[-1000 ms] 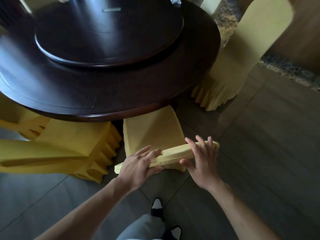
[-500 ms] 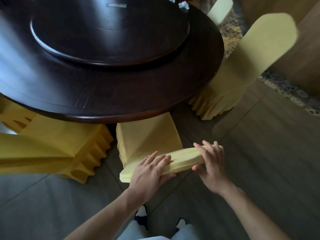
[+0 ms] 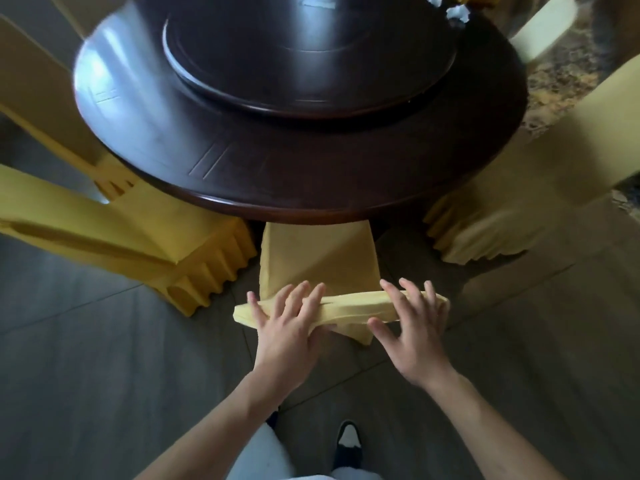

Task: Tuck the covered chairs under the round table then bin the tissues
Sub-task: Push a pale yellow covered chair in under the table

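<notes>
- Covered chair [image 3: 320, 261], in a yellow slipcover, stands straight ahead of the person at the near edge of the round table [image 3: 311, 168]. Its seat already runs in under the rim; the top rail of its back is still out on the near side.
- Top rail lies crosswise to the person, left to right, its right end a little farther off. The table is straight beyond it, so the push runs forward, square to the rail's long axis.
- Left hand [image 3: 289, 323] rests on the left part of the rail, fingers spread and laid flat over its top, not curled round it.
- Right hand [image 3: 412, 327] rests on the right part, fingers spread, fingertips over the far edge, thumb out on the near side. No pinch by either hand.
- Hands sit about evenly on either side of the rail's middle and about equally far forward, so neither is clearly nearer. Judgement: an even forward press from both should keep the chair from turning.
- Neighbouring covered chair on the left [image 3: 138, 230] stands just beside the one in hand, its pleated skirt near it. Another covered chair on the right [image 3: 519, 188] stands apart, angled away from the table.
- Tissues [image 3: 457, 12], white and crumpled, lie on the far side of the tabletop, well apart from both hands. No bin in view.
- Judgement: tucking step in hand, tissues not yet dealt with.
</notes>
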